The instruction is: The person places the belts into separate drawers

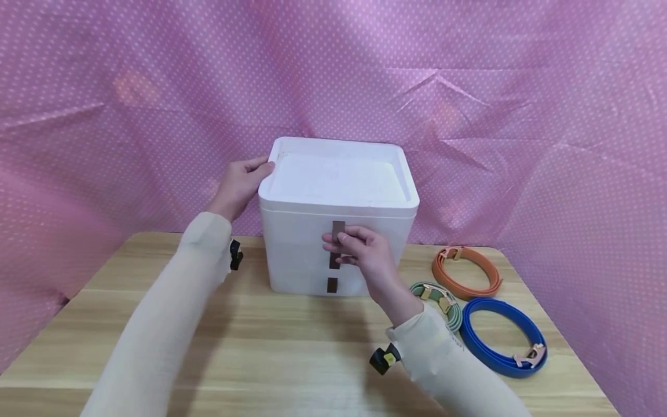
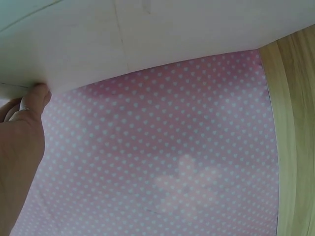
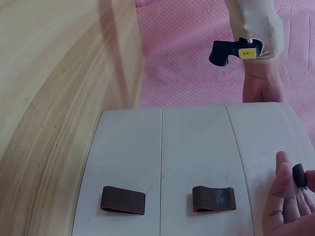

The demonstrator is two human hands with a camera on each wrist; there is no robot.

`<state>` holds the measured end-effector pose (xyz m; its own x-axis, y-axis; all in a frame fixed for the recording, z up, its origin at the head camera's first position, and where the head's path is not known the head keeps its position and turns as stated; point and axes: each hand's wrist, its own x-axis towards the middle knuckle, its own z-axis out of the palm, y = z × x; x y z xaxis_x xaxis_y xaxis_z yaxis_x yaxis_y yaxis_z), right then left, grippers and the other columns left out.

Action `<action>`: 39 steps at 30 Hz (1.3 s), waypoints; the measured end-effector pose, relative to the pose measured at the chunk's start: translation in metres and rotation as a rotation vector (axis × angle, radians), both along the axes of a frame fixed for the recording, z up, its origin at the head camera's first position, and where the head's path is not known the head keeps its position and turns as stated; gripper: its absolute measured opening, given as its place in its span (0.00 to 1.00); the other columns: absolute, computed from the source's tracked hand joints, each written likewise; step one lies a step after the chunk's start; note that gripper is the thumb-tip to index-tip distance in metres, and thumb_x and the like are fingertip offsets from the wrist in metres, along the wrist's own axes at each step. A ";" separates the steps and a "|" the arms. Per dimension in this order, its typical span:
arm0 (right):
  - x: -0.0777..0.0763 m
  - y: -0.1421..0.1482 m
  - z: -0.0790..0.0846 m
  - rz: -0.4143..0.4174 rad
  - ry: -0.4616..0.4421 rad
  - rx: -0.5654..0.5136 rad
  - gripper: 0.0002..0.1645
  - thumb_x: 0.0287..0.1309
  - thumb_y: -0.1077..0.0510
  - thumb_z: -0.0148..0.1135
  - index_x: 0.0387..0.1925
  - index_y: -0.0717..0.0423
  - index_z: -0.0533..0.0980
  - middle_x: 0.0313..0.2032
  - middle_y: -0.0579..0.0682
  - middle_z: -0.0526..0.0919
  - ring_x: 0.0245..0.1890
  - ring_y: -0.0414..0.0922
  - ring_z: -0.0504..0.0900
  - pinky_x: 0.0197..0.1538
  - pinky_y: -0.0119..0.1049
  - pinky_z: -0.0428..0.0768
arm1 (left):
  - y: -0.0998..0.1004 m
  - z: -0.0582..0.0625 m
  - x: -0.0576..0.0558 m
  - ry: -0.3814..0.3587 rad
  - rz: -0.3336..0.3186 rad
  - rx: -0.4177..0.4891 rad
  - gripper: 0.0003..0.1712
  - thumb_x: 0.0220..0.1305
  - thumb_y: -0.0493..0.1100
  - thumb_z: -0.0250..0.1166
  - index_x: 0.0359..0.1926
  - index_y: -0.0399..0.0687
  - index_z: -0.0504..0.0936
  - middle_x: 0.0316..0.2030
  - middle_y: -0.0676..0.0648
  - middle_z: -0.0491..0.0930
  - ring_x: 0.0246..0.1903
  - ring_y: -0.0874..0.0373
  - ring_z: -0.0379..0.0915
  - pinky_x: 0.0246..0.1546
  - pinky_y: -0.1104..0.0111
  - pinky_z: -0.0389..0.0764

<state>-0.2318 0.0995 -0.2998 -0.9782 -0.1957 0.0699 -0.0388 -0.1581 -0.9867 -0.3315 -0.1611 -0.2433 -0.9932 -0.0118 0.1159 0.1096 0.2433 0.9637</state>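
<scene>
A white drawer unit (image 1: pixel 297 249) with a recessed top stands at the back of the table. Its front has three drawers, each with a brown pull tab. My right hand (image 1: pixel 365 249) pinches the top tab (image 3: pixel 299 176) between thumb and fingers. Below that hand are the middle tab (image 3: pixel 214 198) and the bottom tab (image 3: pixel 123 200), both untouched. On the other side, my left hand (image 1: pixel 241 184) holds the unit's left edge toward the back corner, with its thumb at the rim. All drawers look closed; the contents are hidden.
Right of the unit lie three coiled belts with metal buckles: an orange belt (image 1: pixel 469 289), a green belt (image 1: pixel 454 315) and a blue belt (image 1: pixel 502 366). A pink dotted cloth (image 1: pixel 333 69) hangs round the wooden table (image 1: pixel 276 353).
</scene>
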 end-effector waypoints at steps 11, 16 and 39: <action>0.004 0.002 0.002 0.012 0.023 0.007 0.13 0.70 0.61 0.55 0.50 0.67 0.75 0.46 0.59 0.85 0.45 0.49 0.85 0.45 0.41 0.83 | -0.003 -0.004 -0.005 0.034 -0.020 0.015 0.36 0.69 0.58 0.60 0.71 0.47 0.66 0.70 0.45 0.63 0.68 0.50 0.61 0.63 0.61 0.70; 0.007 0.001 -0.001 0.016 0.039 0.009 0.12 0.70 0.62 0.55 0.48 0.68 0.75 0.45 0.59 0.85 0.44 0.50 0.86 0.45 0.43 0.83 | -0.003 -0.009 -0.006 0.044 -0.019 0.067 0.36 0.69 0.57 0.61 0.71 0.45 0.65 0.71 0.44 0.62 0.67 0.49 0.62 0.61 0.63 0.73; 0.013 0.001 -0.011 0.000 0.117 0.003 0.10 0.68 0.63 0.55 0.45 0.68 0.75 0.42 0.61 0.86 0.33 0.50 0.87 0.37 0.40 0.84 | 0.002 -0.012 -0.008 0.070 0.024 0.098 0.35 0.69 0.54 0.62 0.70 0.44 0.66 0.70 0.45 0.64 0.66 0.51 0.63 0.57 0.69 0.75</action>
